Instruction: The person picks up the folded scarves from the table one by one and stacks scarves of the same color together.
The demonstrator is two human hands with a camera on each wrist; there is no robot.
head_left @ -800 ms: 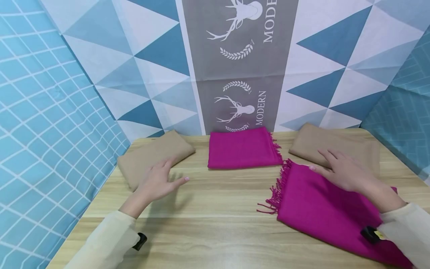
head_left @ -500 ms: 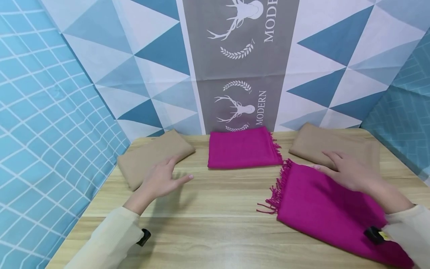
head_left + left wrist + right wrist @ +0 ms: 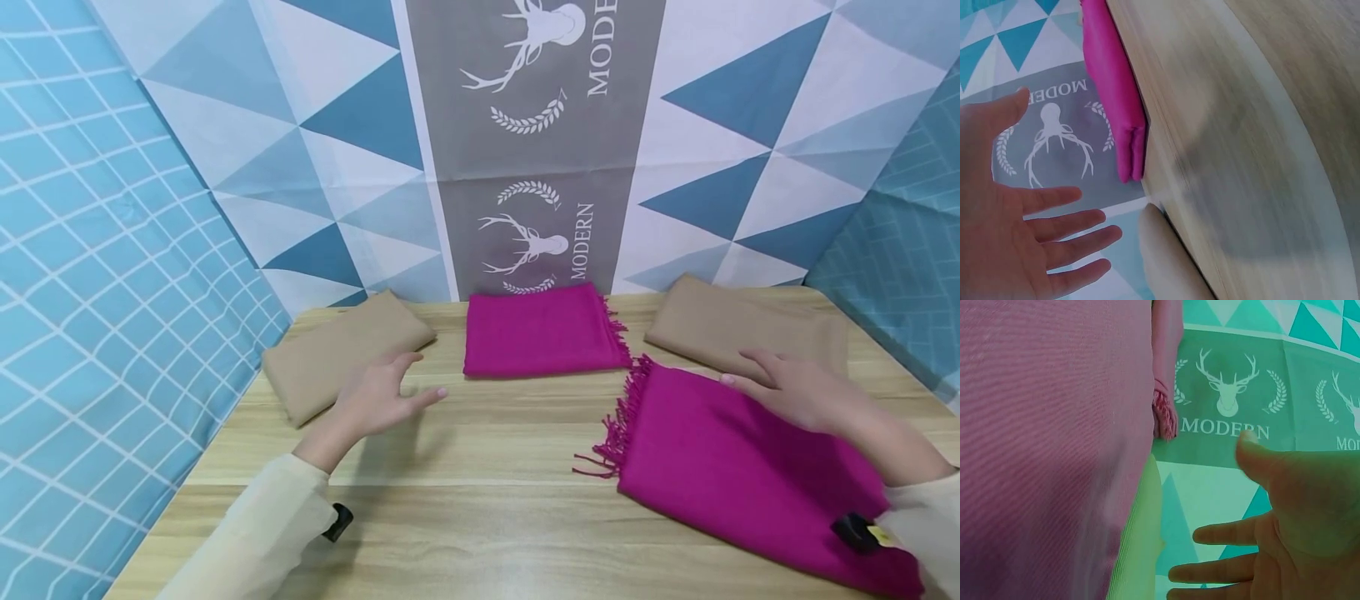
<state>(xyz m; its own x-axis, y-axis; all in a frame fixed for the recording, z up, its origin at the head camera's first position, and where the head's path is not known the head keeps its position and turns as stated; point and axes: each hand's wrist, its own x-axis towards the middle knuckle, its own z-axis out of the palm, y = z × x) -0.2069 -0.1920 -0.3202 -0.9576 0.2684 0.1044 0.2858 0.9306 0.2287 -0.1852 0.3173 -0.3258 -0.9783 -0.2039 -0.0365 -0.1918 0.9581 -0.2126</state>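
Observation:
My left hand [image 3: 375,400] hovers over the table by the near right edge of a folded tan cloth [image 3: 337,354]. In the left wrist view its fingers [image 3: 1075,244] are straight and spread, with nothing in them. A larger magenta shawl [image 3: 727,475] with a fringed left edge lies at the right front. Over its far part hangs my right hand [image 3: 810,396], which overlaps the shawl and a second tan cloth [image 3: 742,321] in the head view. The right wrist view shows its fingers [image 3: 1222,570] extended and holding nothing, above the magenta fabric [image 3: 1054,425].
At the table's back middle lies a folded magenta shawl [image 3: 540,333], fringe toward the right. A patterned backdrop [image 3: 525,150] with deer heads rises behind the wooden table [image 3: 480,517]. Blue grid-patterned sheeting [image 3: 112,292] borders the left, teal sheeting [image 3: 892,242] the right.
Both hands have drawn back slightly toward the person and shifted right. The cloths and shawls have stayed in place.

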